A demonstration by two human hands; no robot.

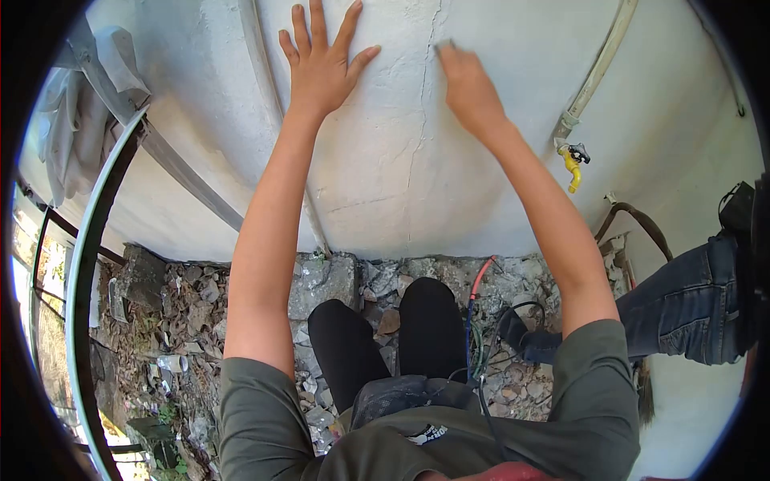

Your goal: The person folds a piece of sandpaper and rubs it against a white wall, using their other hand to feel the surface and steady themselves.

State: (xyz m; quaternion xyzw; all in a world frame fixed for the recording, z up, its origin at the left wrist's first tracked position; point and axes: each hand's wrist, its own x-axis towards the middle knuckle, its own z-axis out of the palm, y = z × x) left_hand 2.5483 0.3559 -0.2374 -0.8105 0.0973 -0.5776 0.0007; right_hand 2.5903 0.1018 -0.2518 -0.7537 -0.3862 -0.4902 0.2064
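Note:
My left hand (319, 68) lies on the white wall (369, 152) with its fingers spread, to the left of a long, thin crack (423, 120). Just right of that crack's upper part is my right hand (470, 86). Its fingers are curled together, and their tips are smeared by motion. A small dark shape shows at the fingertips, too blurred to name. The crack runs down the wall between my two hands, and the paint around it looks uneven.
A yellow tap (572, 166) hangs from a pipe (603, 60) at right. Another pipe (263, 64) runs down at left. Rubble (389, 321) and dry leaves cover the ground. A person's jeans-clad leg (682, 301) is at right; a curved metal frame (79, 280) stands left.

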